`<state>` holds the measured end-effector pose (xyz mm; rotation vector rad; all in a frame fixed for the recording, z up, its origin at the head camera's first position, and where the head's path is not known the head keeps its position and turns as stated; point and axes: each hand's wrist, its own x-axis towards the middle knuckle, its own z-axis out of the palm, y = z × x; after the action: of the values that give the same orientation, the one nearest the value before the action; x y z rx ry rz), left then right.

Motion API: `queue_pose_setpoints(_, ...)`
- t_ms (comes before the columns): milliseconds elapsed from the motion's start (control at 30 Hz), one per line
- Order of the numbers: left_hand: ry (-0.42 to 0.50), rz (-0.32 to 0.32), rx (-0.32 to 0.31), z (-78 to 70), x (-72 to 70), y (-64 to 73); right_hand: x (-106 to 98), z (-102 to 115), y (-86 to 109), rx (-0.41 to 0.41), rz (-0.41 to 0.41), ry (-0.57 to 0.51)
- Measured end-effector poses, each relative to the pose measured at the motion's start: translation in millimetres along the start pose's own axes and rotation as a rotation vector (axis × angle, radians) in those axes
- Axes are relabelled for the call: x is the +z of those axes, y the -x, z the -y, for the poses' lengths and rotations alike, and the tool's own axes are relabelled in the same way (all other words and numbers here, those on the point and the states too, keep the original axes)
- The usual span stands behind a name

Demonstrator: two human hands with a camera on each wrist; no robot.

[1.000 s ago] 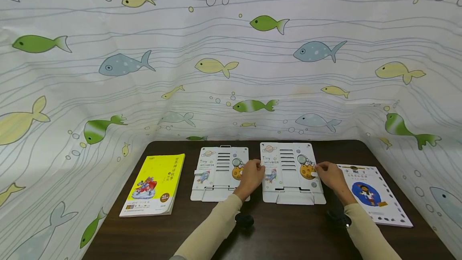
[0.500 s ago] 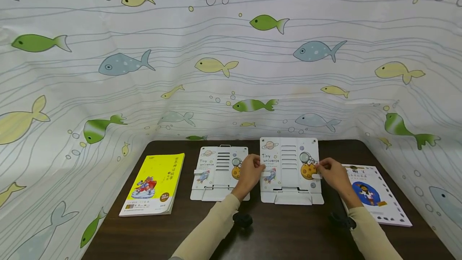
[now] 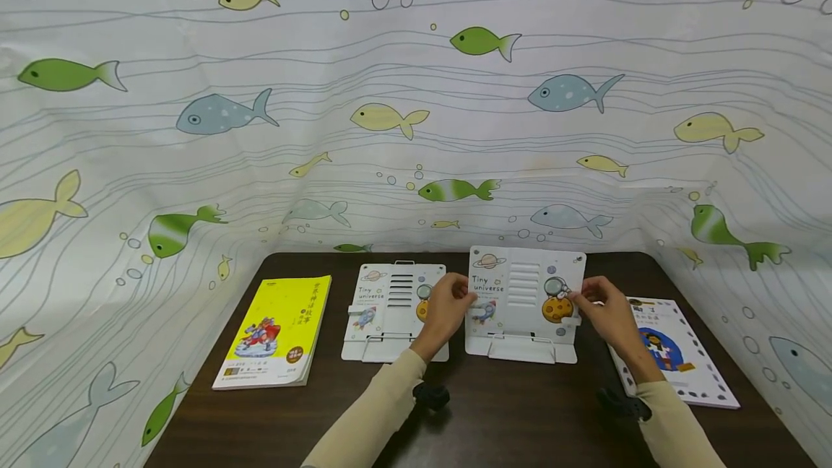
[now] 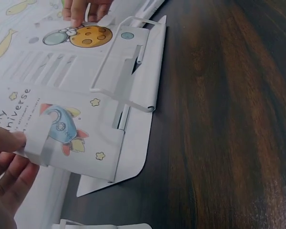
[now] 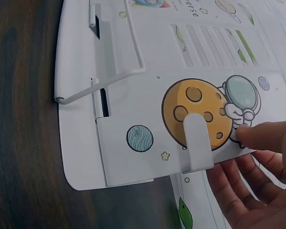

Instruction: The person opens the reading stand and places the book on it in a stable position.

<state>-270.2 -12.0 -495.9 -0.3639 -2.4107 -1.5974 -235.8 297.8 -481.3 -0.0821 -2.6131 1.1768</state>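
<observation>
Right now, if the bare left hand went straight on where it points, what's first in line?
The white rectangular space-printed stand: the bare left hand pinches its left edge. Past that, probably the white fish-patterned sheet behind, though depth is hard to judge.

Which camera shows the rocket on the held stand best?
The left wrist view: the rocket looks largest there. The head view shows it small; the right wrist view, just a sliver at the top.

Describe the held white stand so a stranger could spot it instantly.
On the dark brown wooden table, find the white blue-circled book. Just left is a white rectangular "Tiny universe" stand. Unlike its twin, it's held by left hand and right hand.
</observation>
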Motion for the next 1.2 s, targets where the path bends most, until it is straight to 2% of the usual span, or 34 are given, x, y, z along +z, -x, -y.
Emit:
queue_pose_setpoints(367,0.026,0.010,0.094,-2.8,-6.2,3.2,-5.1,-0.4,10.6,-0.037,0.002,-0.054)
queue_pose_setpoints(700,-0.028,-0.043,0.161,-4.0,-6.1,-2.5,-8.6,1.6,17.2,-0.110,-0.006,-0.037)
queue_pose_setpoints(1067,-0.075,-0.057,0.157,2.3,-2.3,-19.5,-0.4,8.2,37.0,-0.189,-0.020,-0.053)
queue_pose_setpoints(1200,-0.082,-0.061,0.163,1.9,-5.3,-26.1,5.7,10.7,41.9,-0.246,0.009,-0.062)
